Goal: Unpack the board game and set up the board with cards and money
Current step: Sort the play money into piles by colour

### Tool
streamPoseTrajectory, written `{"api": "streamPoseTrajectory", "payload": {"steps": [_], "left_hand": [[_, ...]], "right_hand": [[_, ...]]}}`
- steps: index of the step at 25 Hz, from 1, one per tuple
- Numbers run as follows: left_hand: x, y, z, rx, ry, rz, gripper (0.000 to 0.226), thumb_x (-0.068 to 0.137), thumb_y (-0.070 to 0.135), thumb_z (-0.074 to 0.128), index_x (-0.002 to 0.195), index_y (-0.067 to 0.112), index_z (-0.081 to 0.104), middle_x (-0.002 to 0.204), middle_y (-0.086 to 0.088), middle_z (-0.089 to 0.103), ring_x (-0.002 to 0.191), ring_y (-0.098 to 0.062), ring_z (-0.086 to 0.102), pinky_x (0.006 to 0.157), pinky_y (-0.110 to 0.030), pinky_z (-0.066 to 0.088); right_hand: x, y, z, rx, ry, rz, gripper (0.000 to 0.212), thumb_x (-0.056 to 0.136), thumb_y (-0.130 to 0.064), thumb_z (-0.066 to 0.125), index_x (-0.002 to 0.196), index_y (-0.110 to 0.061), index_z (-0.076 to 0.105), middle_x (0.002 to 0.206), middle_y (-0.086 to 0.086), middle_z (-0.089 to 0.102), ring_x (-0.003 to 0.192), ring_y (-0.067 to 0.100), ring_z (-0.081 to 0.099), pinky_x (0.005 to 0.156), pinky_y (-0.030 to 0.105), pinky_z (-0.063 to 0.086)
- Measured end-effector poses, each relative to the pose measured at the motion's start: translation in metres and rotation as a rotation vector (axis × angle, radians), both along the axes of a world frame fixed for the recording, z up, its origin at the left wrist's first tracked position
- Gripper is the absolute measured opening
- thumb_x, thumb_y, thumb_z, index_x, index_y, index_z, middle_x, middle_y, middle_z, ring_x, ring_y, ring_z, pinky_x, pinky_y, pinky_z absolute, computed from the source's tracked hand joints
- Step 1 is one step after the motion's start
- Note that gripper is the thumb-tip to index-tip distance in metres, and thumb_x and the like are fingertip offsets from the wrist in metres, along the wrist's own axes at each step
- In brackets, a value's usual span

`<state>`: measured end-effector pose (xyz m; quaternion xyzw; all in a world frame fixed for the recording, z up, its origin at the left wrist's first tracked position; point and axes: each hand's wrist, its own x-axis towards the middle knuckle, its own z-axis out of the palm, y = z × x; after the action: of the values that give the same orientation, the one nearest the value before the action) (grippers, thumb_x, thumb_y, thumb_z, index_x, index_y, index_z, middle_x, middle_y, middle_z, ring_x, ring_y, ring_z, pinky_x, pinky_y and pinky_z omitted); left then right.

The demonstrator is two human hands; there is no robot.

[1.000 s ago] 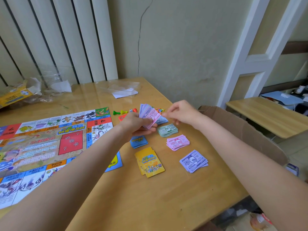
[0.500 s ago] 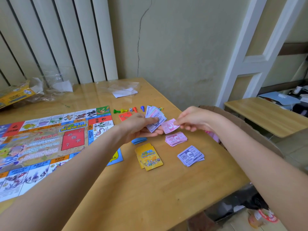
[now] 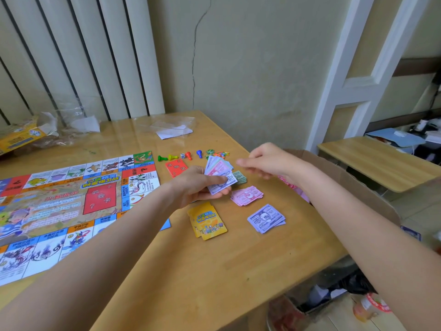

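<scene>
Desk (image 3: 181, 278) carries everything. Board (image 3: 71, 206) is unfolded flat on the left side, its right edge near the desk's middle. Cardboard box (image 3: 353, 187) stands off the right edge.

My left hand (image 3: 198, 187) is over the desk's middle-right, thumb on top and fingers curled under — it grips a fanned wad of mixed notes (image 3: 220, 174). My right hand (image 3: 269, 161) hangs just right of the fan, fingers loosely curled toward it; blurred, nothing visibly pinched.

Sorted piles on the desk, toward the right edge: yellow cards (image 3: 207, 222) nearest me, purple notes (image 3: 266, 218) beside them, pink notes (image 3: 247, 195) further back, green notes (image 3: 239, 177) partly under the fan. Orange cards (image 3: 176, 167) lie behind my left hand. Pawns (image 3: 188, 155) and a die (image 3: 182, 156) sit in a row toward the far edge.

Handling, my read: notes are thin paper — light, floppy, they slide on each other and on the glossy desk. Best take one by its free top corner, thumb and forefinger, peel it sideways off the fan. Squeeze the wad low so it doesn't spill. Drop each note square on its pile; a nudge will scatter them.
</scene>
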<state>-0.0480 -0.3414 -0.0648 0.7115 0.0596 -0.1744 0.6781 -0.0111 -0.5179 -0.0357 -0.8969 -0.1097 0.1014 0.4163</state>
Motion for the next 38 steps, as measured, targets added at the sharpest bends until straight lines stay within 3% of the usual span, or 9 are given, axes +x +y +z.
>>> {"api": "streamPoseTrajectory", "payload": {"steps": [3,7,13,18,22,27,30,33,38], "left_hand": [[0.001,-0.004,0.006,-0.078,-0.039,0.029,0.014,0.093,0.016,0.054,0.090,0.006,0.063,0.061,-0.002,0.070,0.054,-0.003,0.066,0.048,-0.011,0.050],[0.011,0.004,0.018,-0.169,-0.122,0.154,0.035,0.100,0.025,0.038,0.086,0.001,0.059,0.056,-0.007,0.068,0.049,-0.009,0.065,0.050,-0.014,0.053],[0.032,0.032,0.019,-0.181,-0.201,0.290,0.017,0.096,0.008,0.046,0.103,-0.006,0.055,0.066,-0.010,0.068,0.050,-0.011,0.065,0.049,-0.017,0.054],[0.039,0.047,0.004,-0.110,-0.144,0.284,0.011,0.094,0.008,0.052,0.091,0.000,0.059,0.062,-0.004,0.070,0.054,-0.008,0.067,0.056,-0.018,0.056],[0.040,0.045,-0.001,-0.100,-0.131,0.281,0.012,0.093,0.007,0.053,0.096,-0.003,0.059,0.059,-0.004,0.070,0.052,-0.009,0.066,0.054,-0.019,0.056],[0.021,0.018,0.004,-0.067,-0.153,0.210,0.018,0.092,0.006,0.054,0.108,-0.001,0.057,0.056,-0.001,0.068,0.049,-0.007,0.065,0.050,-0.017,0.053],[0.003,0.002,0.007,-0.074,-0.170,0.178,0.016,0.092,0.006,0.054,0.106,-0.001,0.058,0.064,-0.004,0.069,0.049,-0.006,0.065,0.048,-0.016,0.051],[-0.013,-0.009,0.006,-0.041,-0.171,0.165,0.019,0.092,0.006,0.055,0.108,-0.002,0.059,0.074,-0.009,0.066,0.048,-0.006,0.064,0.048,-0.016,0.051],[-0.032,-0.017,0.001,-0.006,-0.156,0.141,0.019,0.092,0.007,0.056,0.109,-0.001,0.060,0.079,-0.010,0.066,0.050,-0.006,0.065,0.048,-0.016,0.052]], "right_hand": [[-0.004,0.014,0.003,0.052,0.051,0.117,0.018,0.085,-0.019,0.067,0.074,-0.005,0.065,0.061,0.001,0.058,0.050,0.010,0.049,0.045,0.017,0.038],[0.013,0.026,-0.002,0.282,-0.022,-0.048,0.018,0.086,-0.007,0.064,0.068,-0.006,0.060,0.058,0.005,0.055,0.043,0.006,0.047,0.039,0.013,0.034],[0.050,0.042,-0.009,0.290,0.006,-0.291,0.025,0.082,-0.007,0.064,0.061,-0.009,0.053,0.055,0.002,0.047,0.044,0.012,0.032,0.036,0.018,0.024],[0.057,0.050,-0.014,0.219,0.079,-0.229,0.010,0.080,-0.012,0.069,0.077,-0.008,0.061,0.058,0.000,0.048,0.048,0.011,0.035,0.043,0.019,0.026],[0.052,0.040,-0.010,0.355,0.108,-0.166,0.007,0.083,-0.010,0.067,0.085,-0.005,0.062,0.064,0.002,0.048,0.050,0.011,0.037,0.044,0.020,0.030],[0.029,0.020,0.002,0.594,0.084,-0.164,0.017,0.083,0.007,0.059,0.071,-0.004,0.054,0.063,0.009,0.051,0.052,0.014,0.045,0.041,0.015,0.037],[0.008,0.005,0.005,0.632,0.063,-0.222,0.020,0.083,0.013,0.053,0.094,-0.004,0.051,0.064,0.012,0.051,0.040,0.008,0.049,0.038,0.015,0.038],[-0.016,-0.013,0.002,0.526,0.123,-0.110,0.035,0.084,0.013,0.050,0.112,-0.007,0.052,0.070,0.014,0.055,0.042,0.011,0.056,0.045,0.017,0.047],[-0.038,-0.041,0.000,0.147,0.089,0.069,0.006,0.084,0.000,0.063,0.085,-0.004,0.067,0.065,0.005,0.067,0.049,0.009,0.060,0.045,0.017,0.046]]}}
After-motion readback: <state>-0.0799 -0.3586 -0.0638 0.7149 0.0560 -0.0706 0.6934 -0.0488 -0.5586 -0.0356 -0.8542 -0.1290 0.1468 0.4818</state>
